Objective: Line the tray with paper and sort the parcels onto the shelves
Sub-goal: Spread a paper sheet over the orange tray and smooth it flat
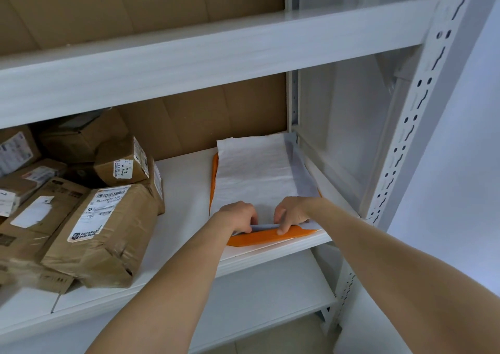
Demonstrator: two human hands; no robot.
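The left hand [238, 217] and right hand [293, 213] are pinching the thin white paper sheet [254, 172] at the near rim of the flat orange plastic tray [259, 239] — both grips holding paper.

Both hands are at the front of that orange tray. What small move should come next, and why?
Probably press the near edge of the white paper down inside the front rim of the orange tray. The left hand and right hand both pinch that edge, which stands folded up there, so the lining looks unfinished.
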